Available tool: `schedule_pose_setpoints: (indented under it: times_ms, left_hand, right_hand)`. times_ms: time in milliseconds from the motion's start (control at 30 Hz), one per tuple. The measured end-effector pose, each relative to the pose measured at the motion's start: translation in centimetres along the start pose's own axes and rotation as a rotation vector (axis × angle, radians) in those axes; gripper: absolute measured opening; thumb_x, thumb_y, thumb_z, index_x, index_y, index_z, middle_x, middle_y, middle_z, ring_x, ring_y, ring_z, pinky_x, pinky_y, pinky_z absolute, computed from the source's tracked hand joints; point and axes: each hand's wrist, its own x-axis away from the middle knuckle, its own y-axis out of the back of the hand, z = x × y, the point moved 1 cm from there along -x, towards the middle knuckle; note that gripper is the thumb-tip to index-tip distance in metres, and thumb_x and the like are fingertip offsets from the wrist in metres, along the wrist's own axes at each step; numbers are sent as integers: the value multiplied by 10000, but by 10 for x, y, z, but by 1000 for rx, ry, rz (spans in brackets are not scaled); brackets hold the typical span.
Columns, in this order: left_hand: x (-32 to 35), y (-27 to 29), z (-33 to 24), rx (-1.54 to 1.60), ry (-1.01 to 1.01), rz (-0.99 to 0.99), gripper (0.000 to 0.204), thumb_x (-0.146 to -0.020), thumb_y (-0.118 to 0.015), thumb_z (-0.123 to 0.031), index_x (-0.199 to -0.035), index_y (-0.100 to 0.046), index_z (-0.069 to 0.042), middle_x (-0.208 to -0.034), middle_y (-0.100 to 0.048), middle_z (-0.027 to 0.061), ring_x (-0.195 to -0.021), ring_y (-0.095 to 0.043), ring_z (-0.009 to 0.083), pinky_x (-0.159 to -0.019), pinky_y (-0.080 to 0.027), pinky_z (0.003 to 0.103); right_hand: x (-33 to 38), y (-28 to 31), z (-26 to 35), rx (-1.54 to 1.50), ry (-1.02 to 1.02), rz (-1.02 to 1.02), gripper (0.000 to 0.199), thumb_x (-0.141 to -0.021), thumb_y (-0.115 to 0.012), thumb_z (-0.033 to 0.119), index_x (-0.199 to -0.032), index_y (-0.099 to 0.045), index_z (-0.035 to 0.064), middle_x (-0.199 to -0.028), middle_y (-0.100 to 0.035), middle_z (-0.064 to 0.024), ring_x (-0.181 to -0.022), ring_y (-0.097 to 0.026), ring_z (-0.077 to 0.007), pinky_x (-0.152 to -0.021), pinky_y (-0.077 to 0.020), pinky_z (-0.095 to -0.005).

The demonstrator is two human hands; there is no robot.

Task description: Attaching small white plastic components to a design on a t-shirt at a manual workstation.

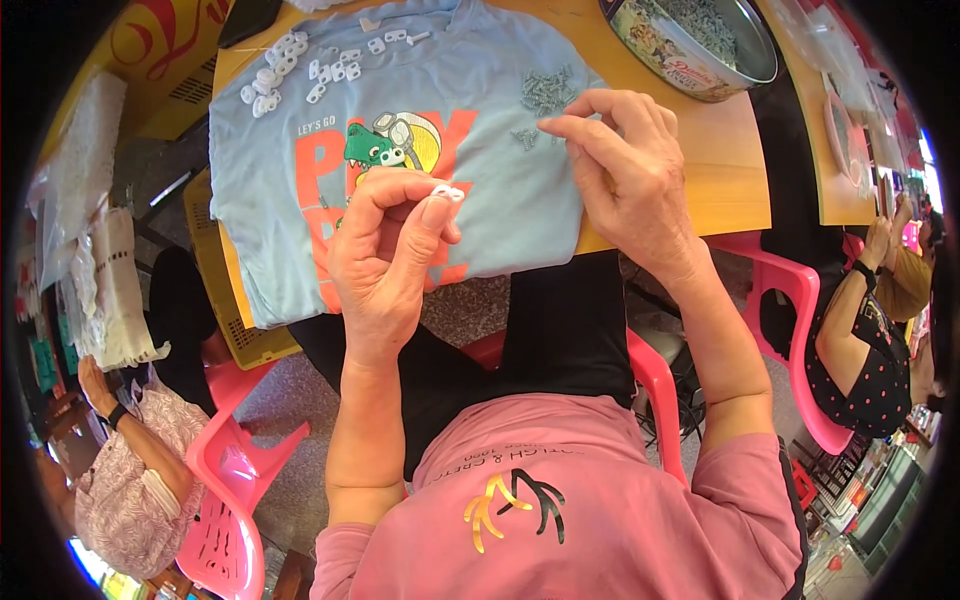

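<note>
My left hand (385, 255) is closed, pinching a small white plastic piece with a rounded end (447, 193) between thumb and fingertips, over the printed front of a light blue T-shirt (520, 215). To the right, my right hand (635, 170) reaches down with bent fingers. Its index fingertip is at a few loose grey screws (525, 138); whatever is between the fingers is too small to make out. Just beyond lies a pile of grey screws (546, 90). Several white plastic pieces with holes (335, 72) are scattered on the far left of the shirt, beside a heap of more (280, 60).
The shirt is spread on a wooden table (720, 170). A round tin (690, 50) full of small grey parts stands at its far right. A yellow crate (245, 325) is at the left. People sit on pink chairs (790, 290) on both sides.
</note>
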Motion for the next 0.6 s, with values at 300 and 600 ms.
schedule_pose_setpoints:
  times_ms: [300, 600]
  left_hand:
    - [0, -1, 1, 34, -4, 1, 88, -956, -623, -75, -1006, -604, -5, -950, -600, 44, -718, -580, 80, -593, -456, 188]
    - [0, -1, 3, 47, -18, 5, 88, -957, -620, -74, -1011, -605, -5, -952, -604, 42, -729, -582, 89, -628, -468, 206]
  right_hand:
    - [2, 4, -7, 43, 2, -18, 220, -788, -638, -21, -974, -700, 77, -986, -614, -62, -859, -578, -240, -814, -423, -357]
    - [2, 0, -6, 71, -17, 25, 138, -780, -742, 99, -912, -709, 80, -897, -620, -32, -855, -577, -219, -782, -421, -348]
